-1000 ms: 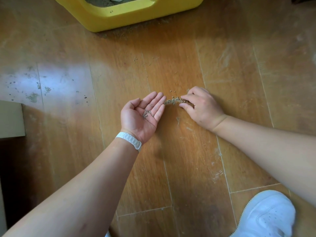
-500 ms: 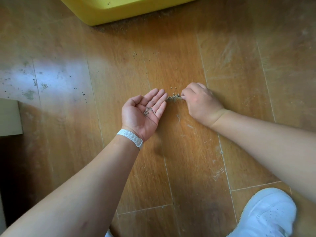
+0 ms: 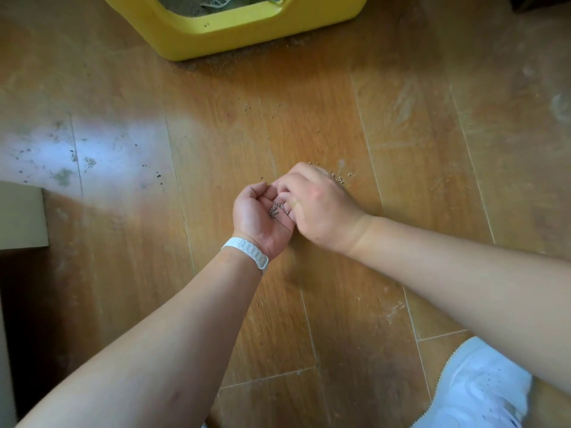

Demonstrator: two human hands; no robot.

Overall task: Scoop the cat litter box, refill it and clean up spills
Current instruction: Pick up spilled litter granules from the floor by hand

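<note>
My left hand is cupped palm up just above the wood floor, with a small heap of grey litter granules in the palm. My right hand lies over the left hand's fingers, its fingertips bunched and pressed down into the palm at the granules. A few loose granules lie on the floor just beyond my right hand. The yellow litter box stands at the top of the view, with a pale scoop lying inside it.
A band of fine litter dust runs along the box's front edge. Dark specks and smudges dot the floor at the left. A beige box corner sits at the left edge and my white shoe at the bottom right.
My right hand left the pile on the floor and came over my left palm. The left hand curled from flat to cupped. Fewer granules lie on the floor.
</note>
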